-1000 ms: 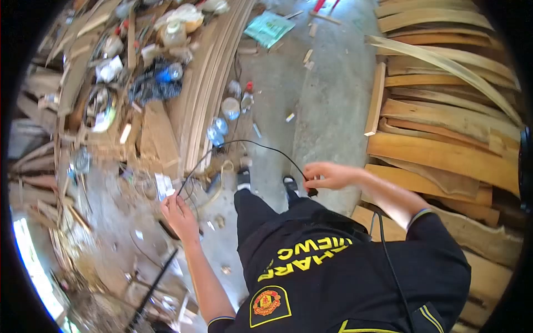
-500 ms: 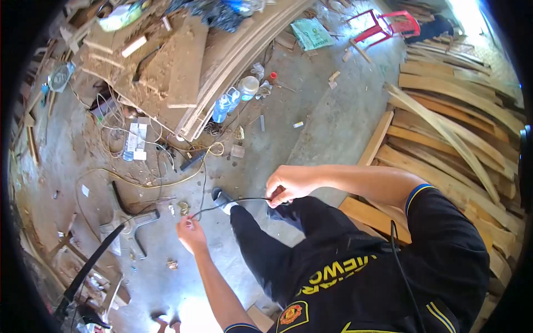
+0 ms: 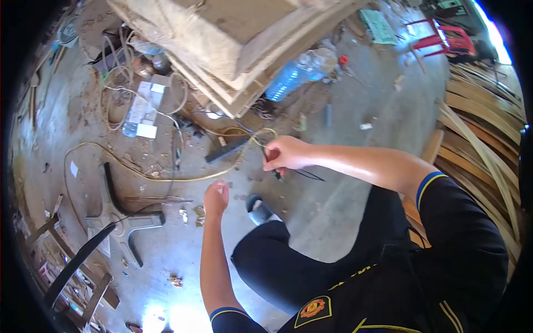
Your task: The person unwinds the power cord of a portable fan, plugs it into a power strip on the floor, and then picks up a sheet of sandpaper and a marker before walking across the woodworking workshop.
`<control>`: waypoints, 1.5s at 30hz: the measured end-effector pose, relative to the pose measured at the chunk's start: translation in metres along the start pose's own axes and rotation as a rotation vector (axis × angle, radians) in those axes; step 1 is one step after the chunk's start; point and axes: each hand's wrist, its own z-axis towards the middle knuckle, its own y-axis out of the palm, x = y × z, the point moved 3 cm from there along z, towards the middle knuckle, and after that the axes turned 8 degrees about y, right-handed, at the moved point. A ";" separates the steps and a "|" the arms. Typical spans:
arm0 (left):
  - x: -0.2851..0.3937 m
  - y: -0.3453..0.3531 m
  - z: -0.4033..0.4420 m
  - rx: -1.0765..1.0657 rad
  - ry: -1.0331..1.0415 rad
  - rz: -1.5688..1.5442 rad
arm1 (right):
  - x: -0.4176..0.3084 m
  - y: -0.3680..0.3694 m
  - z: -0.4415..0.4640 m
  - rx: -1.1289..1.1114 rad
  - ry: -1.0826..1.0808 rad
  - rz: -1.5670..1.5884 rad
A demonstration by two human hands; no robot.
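Spreading across the scene, a concrete floor (image 3: 388, 111) is strewn with scraps. Its far middle is taken up by a stack of wooden boards (image 3: 222, 50), and its right side by a pile of curved planks (image 3: 483, 144). At the near right, the floor is overlapped by the dark-clothed legs (image 3: 311, 261) of the person, and one shoe (image 3: 261, 210) is seen beyond the bent knee. On the left, a cross-shaped base (image 3: 141, 222) is seen on the floor; at the far right, a red chair (image 3: 436, 41) is seen near the planks. Clear blue plastic bottles (image 3: 286, 80) are gathered beside the stack's right edge, and a white carton (image 3: 147, 108) is placed left of the stack. The right hand (image 3: 282, 156) is held over the middle of the floor, a thin black cable (image 3: 313, 176) being pinched between thumb and fingers, with a narrow loop hanging out to the right. The left hand (image 3: 216, 198) is held apart, nearer and to the left; its fingers are curled, with the thumb close to them, but whether anything is gripped cannot be told. Beyond both hands, a yellowish cord (image 3: 161, 179) is laid in a long curve beside a short dark bar (image 3: 227, 149).
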 end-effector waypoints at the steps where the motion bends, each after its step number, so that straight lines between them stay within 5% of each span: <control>1: -0.018 -0.022 0.016 0.345 0.043 0.254 | 0.008 -0.002 0.016 -0.005 -0.038 -0.009; 8: -0.086 -0.036 0.115 0.503 -0.244 0.249 | 0.057 -0.009 0.063 0.021 -0.065 0.122; 14: -0.080 -0.007 0.134 0.570 -0.412 0.120 | 0.073 -0.027 0.078 0.083 -0.120 0.134; 18: -0.082 -0.005 0.113 0.552 -0.363 0.181 | 0.077 -0.018 0.100 0.116 -0.087 0.187; 29: -0.123 0.035 0.108 0.740 -0.001 0.104 | 0.050 0.031 0.179 0.304 -0.411 -0.139; 36: -0.110 0.033 0.097 0.697 -0.059 0.232 | 0.027 0.069 0.202 0.301 -0.452 -0.152; 45: -0.127 0.038 0.102 0.736 -0.033 0.214 | 0.019 0.132 0.230 0.386 -0.519 -0.566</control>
